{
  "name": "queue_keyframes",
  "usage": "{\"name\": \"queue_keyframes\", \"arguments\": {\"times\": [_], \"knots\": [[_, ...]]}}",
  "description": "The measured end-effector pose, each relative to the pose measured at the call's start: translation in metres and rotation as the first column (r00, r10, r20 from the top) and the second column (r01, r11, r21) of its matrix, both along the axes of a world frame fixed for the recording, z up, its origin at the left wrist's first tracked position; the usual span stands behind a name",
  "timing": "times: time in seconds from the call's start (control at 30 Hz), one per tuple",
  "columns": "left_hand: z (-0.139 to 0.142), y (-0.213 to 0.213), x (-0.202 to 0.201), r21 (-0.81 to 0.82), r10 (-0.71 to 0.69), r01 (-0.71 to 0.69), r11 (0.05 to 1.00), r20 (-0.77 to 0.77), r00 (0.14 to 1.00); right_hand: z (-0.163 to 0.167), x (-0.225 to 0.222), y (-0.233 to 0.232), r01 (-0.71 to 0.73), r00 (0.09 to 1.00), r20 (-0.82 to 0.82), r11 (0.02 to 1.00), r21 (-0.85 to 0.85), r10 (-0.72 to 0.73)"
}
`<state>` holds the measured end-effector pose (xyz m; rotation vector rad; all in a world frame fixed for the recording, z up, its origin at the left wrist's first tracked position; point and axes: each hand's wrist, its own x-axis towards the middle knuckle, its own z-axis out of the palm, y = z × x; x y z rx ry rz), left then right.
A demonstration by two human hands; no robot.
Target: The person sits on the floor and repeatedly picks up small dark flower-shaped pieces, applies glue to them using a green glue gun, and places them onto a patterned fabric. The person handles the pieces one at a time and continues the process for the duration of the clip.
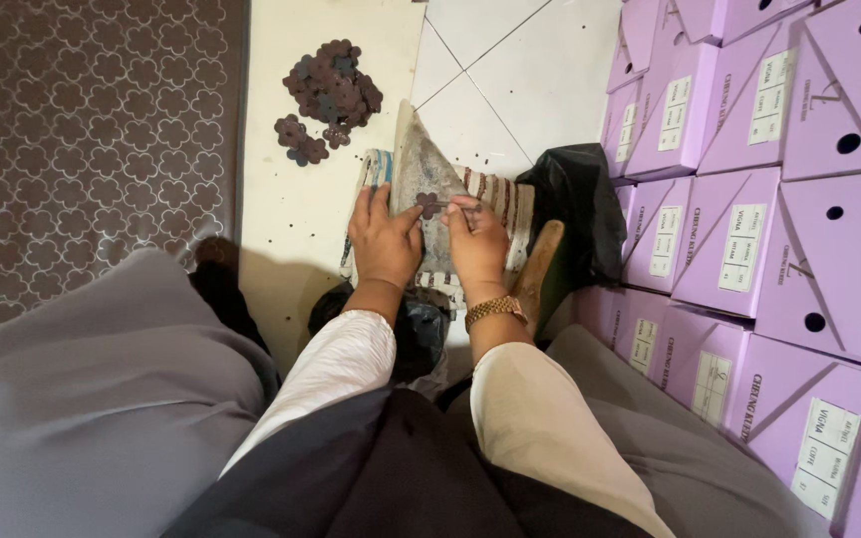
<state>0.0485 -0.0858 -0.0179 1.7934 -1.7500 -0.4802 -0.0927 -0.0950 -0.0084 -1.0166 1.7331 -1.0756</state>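
My left hand [383, 239] presses flat on a grey, worn wedge-shaped block [421, 164] draped over striped cloth [495, 199]. Its thumb touches a small dark flower-shaped cutout [430, 204] lying on the block. My right hand [477, 244], with a gold bracelet [495, 312] at the wrist, pinches the same cutout from the right with thumb and fingertips. Both sleeves are white. A pile of several more dark flower-shaped cutouts [333, 85] lies on the pale board [291, 199] beyond the block, with a smaller cluster [299, 139] beside it.
Stacked purple cardboard boxes [759, 199] with white labels fill the right side. A black plastic bag [575, 199] sits between them and the block. A wooden handle [537, 264] leans by my right wrist. Patterned brown covering [82, 130] at left; white floor tiles [520, 70] beyond.
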Motion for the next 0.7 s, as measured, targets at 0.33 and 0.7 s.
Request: {"name": "queue_keyframes", "arguments": {"times": [0.33,0.7], "knots": [[0.005,0.004,0.002,-0.009,-0.068,0.068,0.998,0.031,0.997,-0.007,0.003,0.008,-0.065,0.997,-0.051,0.998,-0.005,0.065],[-0.003,0.010,0.002,0.017,-0.118,0.117,0.993,0.121,0.986,-0.006,0.006,0.006,-0.027,0.999,-0.020,0.999,0.031,0.028]]}}
